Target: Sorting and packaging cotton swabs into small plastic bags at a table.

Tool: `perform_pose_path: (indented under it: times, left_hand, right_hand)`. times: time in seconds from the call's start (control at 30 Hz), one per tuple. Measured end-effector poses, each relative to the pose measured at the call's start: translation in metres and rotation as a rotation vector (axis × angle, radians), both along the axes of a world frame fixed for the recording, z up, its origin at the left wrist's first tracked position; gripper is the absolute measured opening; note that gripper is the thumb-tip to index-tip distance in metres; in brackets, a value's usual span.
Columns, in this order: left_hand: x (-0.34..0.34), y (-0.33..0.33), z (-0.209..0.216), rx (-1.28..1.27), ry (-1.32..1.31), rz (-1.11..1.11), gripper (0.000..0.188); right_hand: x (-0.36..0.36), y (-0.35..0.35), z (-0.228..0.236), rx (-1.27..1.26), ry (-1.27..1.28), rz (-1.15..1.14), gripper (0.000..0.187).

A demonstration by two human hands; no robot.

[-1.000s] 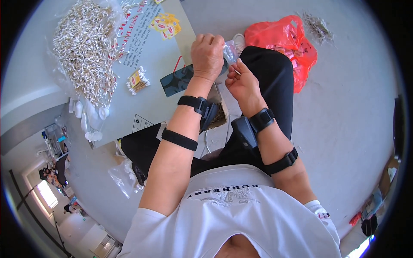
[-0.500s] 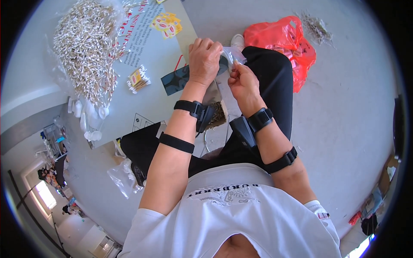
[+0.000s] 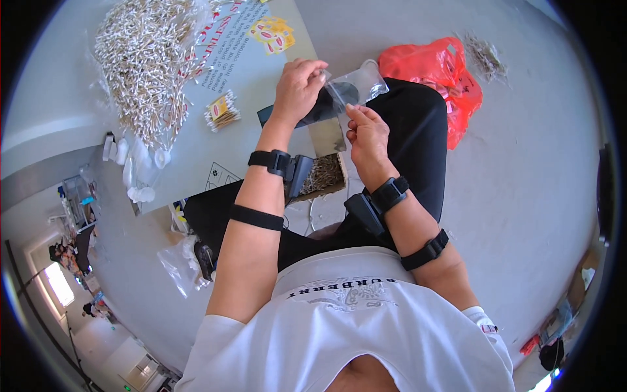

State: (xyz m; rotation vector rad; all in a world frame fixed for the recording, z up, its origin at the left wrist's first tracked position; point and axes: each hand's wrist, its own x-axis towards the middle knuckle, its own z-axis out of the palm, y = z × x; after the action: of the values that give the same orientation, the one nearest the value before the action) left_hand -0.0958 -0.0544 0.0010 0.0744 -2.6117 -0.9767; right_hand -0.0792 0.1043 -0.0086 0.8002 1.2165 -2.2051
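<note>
A small clear plastic bag (image 3: 367, 80) is stretched between my two hands above my lap. My left hand (image 3: 300, 93) pinches one side of its edge between thumb and fingers. Lower and to the right, my right hand (image 3: 369, 132) grips the other side with closed fingertips. Left of my hands, a small bundle of cotton swabs (image 3: 223, 112) with a yellow label lies on the table. Under my left wrist stands an open box (image 3: 324, 174) holding more swabs, with a dark strip of sheet material (image 3: 320, 111) beyond it.
A big heap of loose cotton swabs (image 3: 144, 62) covers the far left of the table (image 3: 196, 157). Several yellow cards (image 3: 272, 35) lie near its far edge. To the right, a red plastic bag (image 3: 418, 62) and scattered swabs (image 3: 486, 57) rest on the floor. Clear plastic (image 3: 179, 264) lies lower left.
My hands have drawn a little apart, and the plastic bag is now spread flatter and more visible. My left hand has shifted slightly left; the view has shifted a little too.
</note>
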Motion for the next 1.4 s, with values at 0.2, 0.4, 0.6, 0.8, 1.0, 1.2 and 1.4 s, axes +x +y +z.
perform_pose_path:
  times: [0.2, 0.4, 0.6, 0.8, 1.0, 1.2, 1.4]
  left_hand:
    - [-0.009, 0.003, 0.005, -0.235, -0.261, -0.042, 0.012]
    - [0.002, -0.016, 0.011, -0.308, -0.334, -0.114, 0.012]
    - [0.018, -0.013, 0.006, -0.399, -0.157, 0.025, 0.008]
    - [0.061, -0.036, 0.013, -0.176, 0.221, 0.310, 0.012]
    - [0.126, -0.112, 0.021, -0.371, 0.067, 0.506, 0.031]
    - [0.127, -0.127, 0.006, -0.349, -0.076, 0.475, 0.020]
    - [0.118, -0.129, 0.006, -0.456, 0.183, 0.568, 0.017]
  right_hand:
    - [0.007, -0.004, 0.006, 0.122, 0.037, -0.004, 0.011]
    - [0.024, -0.022, -0.010, 0.219, 0.151, 0.116, 0.015]
    - [0.029, -0.038, -0.032, 0.648, 0.586, 0.129, 0.023]
    - [0.031, -0.001, -0.025, 0.419, 0.482, 0.038, 0.027]
    - [0.029, -0.020, 0.032, 0.360, 0.744, 0.374, 0.027]
    - [0.024, -0.064, 0.025, 0.334, 0.865, 0.525, 0.021]
    - [0.033, -0.074, 0.024, 0.468, 0.861, 0.659, 0.020]
